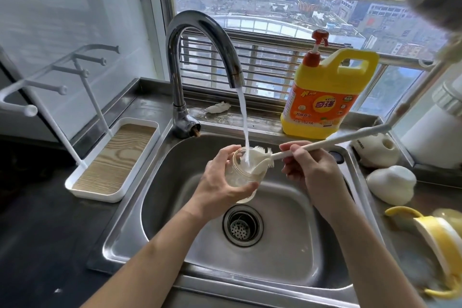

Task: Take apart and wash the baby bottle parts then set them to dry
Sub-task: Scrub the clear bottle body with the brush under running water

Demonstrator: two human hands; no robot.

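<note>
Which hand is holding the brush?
The right hand. It pinches the brush by its long white handle, while the left hand grips the clear bottle instead.

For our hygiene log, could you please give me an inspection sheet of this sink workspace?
Surface: steel sink, wet, drain strainer in place; dark counter at left.
Job's things: clear bottle under running water from the faucet; brush head partly in its mouth; yellow handled collar on the right counter; white drying rack at left, pegs bare.
Clutter: yellow detergent jug on the ledge; white rounded items at right.
Grips: left hand holds the bottle; right hand pinches the brush handle.
Cables: nothing seen.
Surroundings: window behind, city view.
</note>
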